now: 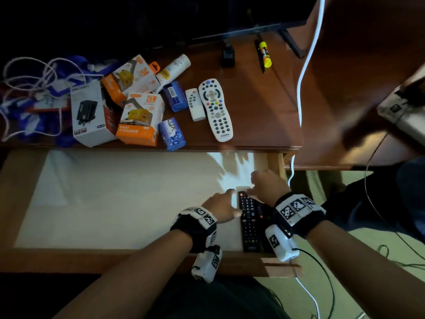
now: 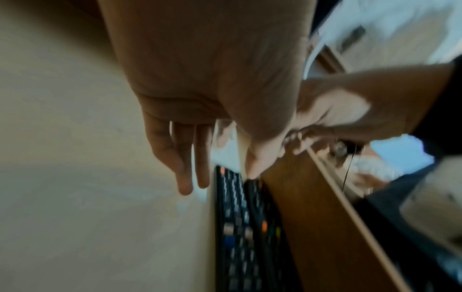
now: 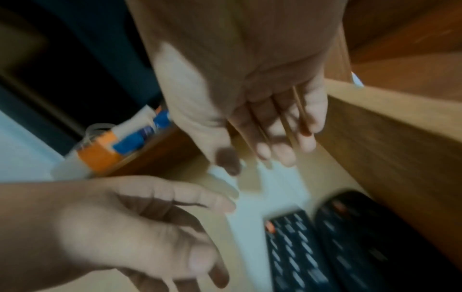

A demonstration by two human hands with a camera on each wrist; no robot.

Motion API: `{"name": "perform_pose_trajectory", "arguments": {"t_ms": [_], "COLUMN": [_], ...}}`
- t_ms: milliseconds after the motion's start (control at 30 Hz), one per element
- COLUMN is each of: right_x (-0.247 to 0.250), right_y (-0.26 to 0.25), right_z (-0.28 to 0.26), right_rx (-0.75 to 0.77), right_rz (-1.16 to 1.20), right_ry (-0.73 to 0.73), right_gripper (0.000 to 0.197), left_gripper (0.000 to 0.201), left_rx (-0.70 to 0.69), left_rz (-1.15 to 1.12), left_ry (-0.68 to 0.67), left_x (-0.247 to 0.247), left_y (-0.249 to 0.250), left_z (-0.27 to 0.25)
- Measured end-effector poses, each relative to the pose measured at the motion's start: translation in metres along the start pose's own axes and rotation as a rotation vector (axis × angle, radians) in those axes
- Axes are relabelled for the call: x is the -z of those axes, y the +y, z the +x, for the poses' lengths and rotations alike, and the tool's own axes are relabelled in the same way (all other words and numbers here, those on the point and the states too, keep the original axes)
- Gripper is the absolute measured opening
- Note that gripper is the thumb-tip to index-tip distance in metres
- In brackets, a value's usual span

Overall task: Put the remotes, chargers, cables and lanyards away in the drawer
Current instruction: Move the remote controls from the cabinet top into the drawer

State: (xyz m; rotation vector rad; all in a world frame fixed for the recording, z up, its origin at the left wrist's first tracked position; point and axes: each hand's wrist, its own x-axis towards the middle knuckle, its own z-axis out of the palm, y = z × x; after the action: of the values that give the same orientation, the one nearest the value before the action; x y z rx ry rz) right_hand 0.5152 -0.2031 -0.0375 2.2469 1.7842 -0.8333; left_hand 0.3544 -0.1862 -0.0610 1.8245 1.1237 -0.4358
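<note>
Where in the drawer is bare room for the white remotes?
The drawer floor is bare left of the black remotes, across to its left wall. The right end is crowded: both remotes lie against the right wall under both hands.

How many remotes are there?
4: two black remotes side by side in the drawer, big white remote and small white remote on the tabletop. More may be hidden.

Left hand (image 2: 212, 94): fingers straight and loose, pointing down, holding nothing.
Two long black button remotes (image 2: 240, 227): side by side on the pale drawer floor (image 2: 87, 177), against the brown wooden drawer wall (image 2: 312, 217).
Right hand (image 2: 350, 110): over that wall's top edge, blurred.
</note>
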Motion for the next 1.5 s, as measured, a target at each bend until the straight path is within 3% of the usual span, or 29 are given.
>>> {"name": "perform_pose_trajectory", "arguments": {"t_ms": [133, 233, 300, 400, 500, 633, 800, 967, 1067, 1167, 1300, 1400, 1500], "right_x": [0.040, 0.065, 0.074, 0.074, 0.061, 0.048, 0.036, 0.032, 0.027, 0.020, 0.014, 0.007, -0.005], "right_y": [-0.022, -0.038, -0.049, -0.065, -0.074, -0.077, -0.066, -0.053, -0.047, -0.041, -0.036, -0.030, -0.024], "right_z": [0.008, 0.025, 0.040, 0.061, 0.074, 0.074, 0.059, 0.044, 0.031, 0.016, -0.005, -0.022, -0.033], "right_rx": [0.013, 0.125, 0.195, 0.250, 0.277, 0.237, 0.179, 0.060, -0.010, -0.132, -0.228, -0.211, -0.203], "right_rz": [0.114, 0.348, 0.372, 0.265, 0.178, 0.187, 0.215, 0.309, 0.393, 0.572, 0.978, 1.157, 1.340], "right_ry": [0.330, 0.579, 0.617, 0.581, 0.531, 0.496, 0.625, 0.695, 0.763, 0.773, 0.714, 0.678, 0.593], "right_gripper": [0.026, 0.018, 0.017, 0.043, 0.056, 0.055, 0.041, 0.032, 0.031, 0.032, 0.028, 0.025, 0.030], "left_gripper": [0.025, 0.012, 0.011, 0.013, 0.037, 0.059, 0.062, 0.062, 0.049, 0.040, 0.033, 0.028, 0.037], "left_rx": [-0.086, -0.143, -0.165, -0.220, -0.151, 0.006, 0.077, 0.056, 0.024, 0.025, 0.061, 0.068, 0.047], "left_rz": [-0.251, -0.354, -0.318, -0.151, 0.145, 0.295, 0.421, 0.451, 0.456, 0.489, 0.489, 0.361, 0.184], "left_ry": [0.311, 0.564, 0.695, 0.820, 0.816, 0.697, 0.632, 0.684, 0.728, 0.754, 0.762, 0.740, 0.737], "left_x": [0.043, 0.082, 0.108, 0.140, 0.158, 0.163, 0.166, 0.161, 0.158, 0.154, 0.155, 0.154, 0.144], "left_y": [-0.011, -0.013, -0.016, -0.020, -0.018, -0.011, -0.005, 0.008, 0.018, 0.028, 0.035, 0.038, 0.038], "left_z": [-0.015, -0.025, -0.023, -0.011, 0.007, 0.029, 0.043, 0.047, 0.046, 0.045, 0.047, 0.045, 0.038]}}
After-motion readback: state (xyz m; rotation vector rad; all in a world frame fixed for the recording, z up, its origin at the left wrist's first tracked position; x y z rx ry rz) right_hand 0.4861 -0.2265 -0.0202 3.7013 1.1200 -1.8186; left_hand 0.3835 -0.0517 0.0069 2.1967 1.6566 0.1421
